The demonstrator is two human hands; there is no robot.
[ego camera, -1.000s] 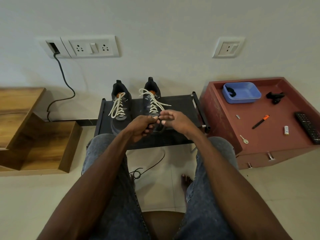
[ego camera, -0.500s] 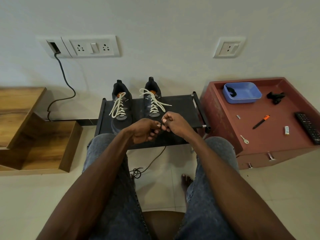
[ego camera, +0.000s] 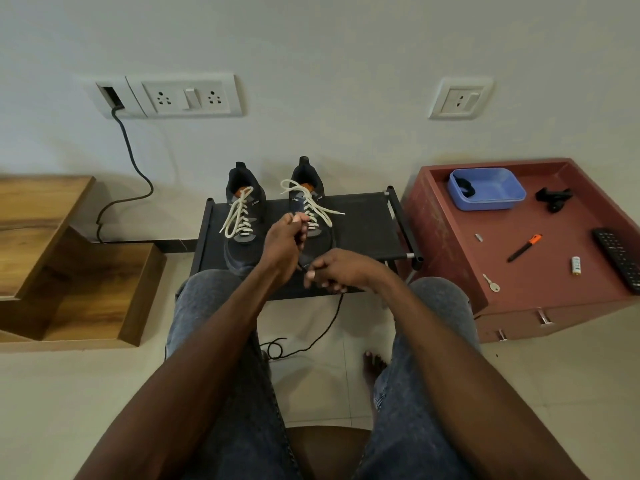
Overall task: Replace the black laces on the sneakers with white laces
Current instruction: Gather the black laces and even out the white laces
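Note:
Two dark sneakers stand side by side on a black rack [ego camera: 367,230], the left sneaker [ego camera: 242,216] and the right sneaker [ego camera: 311,202] both threaded with white laces [ego camera: 239,216]. A black lace [ego camera: 329,323] runs between my hands and hangs down to a loose coil on the floor. My left hand [ego camera: 284,247] is raised in front of the right sneaker's toe, fingers curled and pinching one end of the black lace. My right hand [ego camera: 336,270] is lower, over the rack's front edge, gripping the same lace.
A red-brown cabinet top [ego camera: 540,271] on the right holds a blue tub [ego camera: 486,188], a black clip, an orange-tipped pen [ego camera: 524,247], a key, a battery and a remote [ego camera: 620,258]. Wooden shelves [ego camera: 69,265] stand left. A cable hangs from the wall sockets.
My hands, together at the right sneaker's toe before, have drawn apart: the left rose toward the sneaker, the right dropped toward me, stretching the black lace between them.

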